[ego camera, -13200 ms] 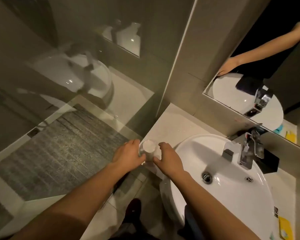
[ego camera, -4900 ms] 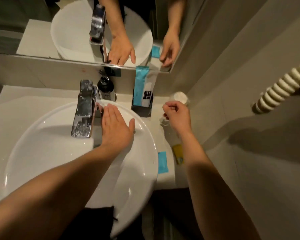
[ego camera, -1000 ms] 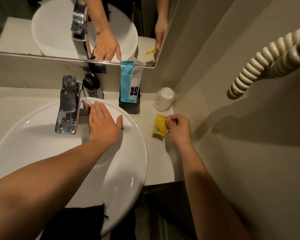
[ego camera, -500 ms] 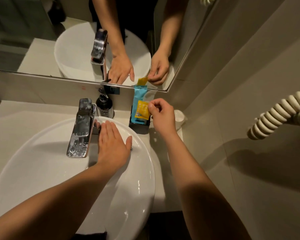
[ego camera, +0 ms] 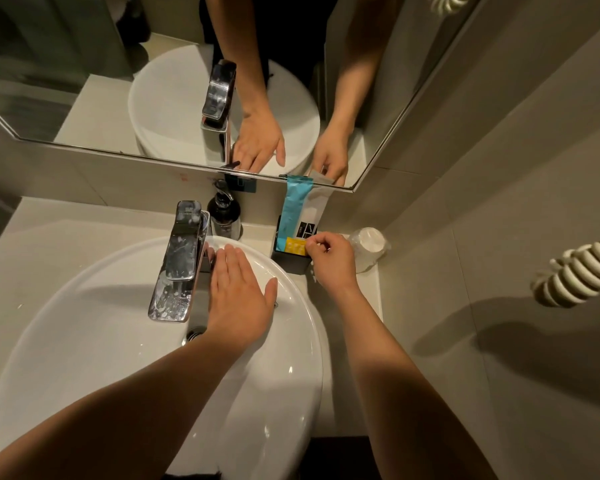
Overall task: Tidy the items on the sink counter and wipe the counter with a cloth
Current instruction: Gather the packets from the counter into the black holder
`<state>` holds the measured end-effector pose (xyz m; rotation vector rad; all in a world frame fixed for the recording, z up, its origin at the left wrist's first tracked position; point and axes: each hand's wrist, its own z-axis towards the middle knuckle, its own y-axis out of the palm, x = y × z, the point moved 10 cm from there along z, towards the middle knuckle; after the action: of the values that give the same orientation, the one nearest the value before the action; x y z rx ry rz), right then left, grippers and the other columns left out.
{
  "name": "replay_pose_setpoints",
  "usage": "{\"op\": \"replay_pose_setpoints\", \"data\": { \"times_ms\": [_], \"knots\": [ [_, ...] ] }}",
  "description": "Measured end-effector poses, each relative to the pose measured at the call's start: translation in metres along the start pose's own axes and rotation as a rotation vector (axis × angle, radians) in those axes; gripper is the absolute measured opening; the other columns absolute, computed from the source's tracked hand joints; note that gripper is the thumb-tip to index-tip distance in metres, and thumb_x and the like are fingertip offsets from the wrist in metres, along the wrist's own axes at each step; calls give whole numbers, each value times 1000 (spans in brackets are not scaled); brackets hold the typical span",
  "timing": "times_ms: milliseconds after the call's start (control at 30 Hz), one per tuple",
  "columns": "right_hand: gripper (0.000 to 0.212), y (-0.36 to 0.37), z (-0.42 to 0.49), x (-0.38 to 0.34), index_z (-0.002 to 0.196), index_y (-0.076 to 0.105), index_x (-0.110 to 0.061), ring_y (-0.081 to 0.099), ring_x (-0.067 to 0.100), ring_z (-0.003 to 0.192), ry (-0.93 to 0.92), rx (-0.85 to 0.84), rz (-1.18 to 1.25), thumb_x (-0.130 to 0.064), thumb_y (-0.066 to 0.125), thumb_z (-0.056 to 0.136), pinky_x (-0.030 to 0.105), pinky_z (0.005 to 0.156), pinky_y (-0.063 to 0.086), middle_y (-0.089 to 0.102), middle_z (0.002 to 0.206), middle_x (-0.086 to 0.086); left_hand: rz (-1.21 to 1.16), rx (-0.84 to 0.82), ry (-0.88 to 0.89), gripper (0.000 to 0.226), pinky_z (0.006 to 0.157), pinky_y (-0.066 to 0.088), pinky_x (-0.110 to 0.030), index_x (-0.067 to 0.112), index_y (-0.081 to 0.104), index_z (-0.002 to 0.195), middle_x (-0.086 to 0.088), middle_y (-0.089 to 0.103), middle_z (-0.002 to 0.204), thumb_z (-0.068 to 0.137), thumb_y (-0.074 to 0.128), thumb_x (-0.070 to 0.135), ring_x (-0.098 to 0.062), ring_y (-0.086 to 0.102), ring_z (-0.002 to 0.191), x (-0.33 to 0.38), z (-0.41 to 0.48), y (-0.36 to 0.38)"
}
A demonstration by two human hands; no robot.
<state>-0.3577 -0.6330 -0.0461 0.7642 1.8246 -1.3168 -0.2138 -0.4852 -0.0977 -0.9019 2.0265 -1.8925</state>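
My right hand [ego camera: 331, 259] pinches a small yellow sachet [ego camera: 296, 245] and holds it in the top of a black holder [ego camera: 291, 262] at the back right of the counter. A tall blue packet [ego camera: 293, 209] and a white packet stand in the same holder. A wrapped white cup [ego camera: 368, 247] sits upside down in the right corner, just past my right hand. My left hand [ego camera: 238, 292] lies flat and open on the rim of the white basin [ego camera: 94, 337], beside the chrome tap [ego camera: 181, 261].
A dark soap dispenser [ego camera: 224, 216] stands behind the tap against the wall. The mirror [ego camera: 153, 81] runs above the counter [ego camera: 49, 230]. A tiled wall closes the right side, with a coiled white cord [ego camera: 575, 268] hanging there. The front counter edge lies below the basin.
My right hand lifted the yellow sachet off the counter, carried it back to the black holder and lowered it in. The left hand stayed on the basin rim.
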Motion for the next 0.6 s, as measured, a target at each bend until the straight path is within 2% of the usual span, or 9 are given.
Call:
{"op": "replay_pose_setpoints", "data": {
  "times_ms": [167,333,467,600],
  "knots": [
    [9,-4,0,8,85,79,-15,67,21,92,53,63,57,-11,70,87,37,89,57,73,101,6,3,-2,-3,90,127,4,-46,1,-6,158,-20,-2,169,97,11,65,-33,-3,157,0,-1,0],
    [13,-6,0,12,81,78,-19,62,16,79,87,92,114,-8,73,83,33,82,57,74,97,4,0,-3,-4,90,127,6,-47,1,-6,158,-20,-1,169,97,10,66,-34,-2,157,0,0,1],
    [11,-5,3,9,82,77,-18,55,13,73,55,59,28,-9,73,85,28,73,50,68,94,8,-3,-6,-9,93,127,5,-47,2,-6,158,-19,-2,169,94,2,68,-33,-3,157,-1,0,1],
    [10,-1,6,4,87,78,-21,55,9,82,-3,16,-139,-12,74,89,18,70,44,63,102,3,5,-7,-11,91,127,4,-46,2,-6,158,-19,-2,169,97,9,66,-33,-2,157,0,0,1]
  ]
}}
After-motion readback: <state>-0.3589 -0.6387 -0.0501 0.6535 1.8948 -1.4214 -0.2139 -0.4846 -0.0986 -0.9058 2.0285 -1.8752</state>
